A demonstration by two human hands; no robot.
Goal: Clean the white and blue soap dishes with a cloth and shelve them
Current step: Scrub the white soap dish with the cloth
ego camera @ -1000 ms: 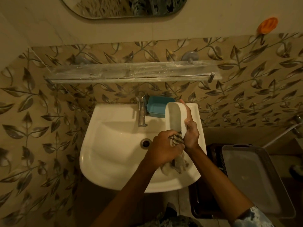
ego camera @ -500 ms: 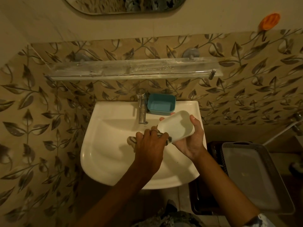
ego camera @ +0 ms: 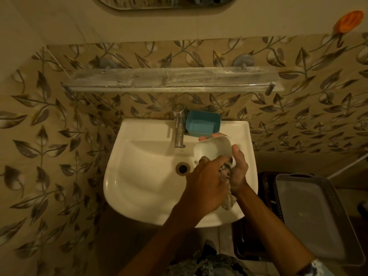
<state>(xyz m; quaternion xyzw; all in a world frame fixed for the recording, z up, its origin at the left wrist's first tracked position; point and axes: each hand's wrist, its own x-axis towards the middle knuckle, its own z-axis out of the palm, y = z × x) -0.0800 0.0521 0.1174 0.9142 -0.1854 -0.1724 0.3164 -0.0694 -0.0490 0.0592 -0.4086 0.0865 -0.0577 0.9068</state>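
Sink: right hand cups glossy white soap dish; left hand grips cloth inside.

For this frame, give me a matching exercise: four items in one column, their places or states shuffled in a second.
1 white soap dish
2 blue soap dish
3 cloth
4 glass shelf

A on the sink ledge beside the tap
B held by the right hand
C mounted above the sink
D gripped by the left hand

Pairs: 1-B, 2-A, 3-D, 4-C
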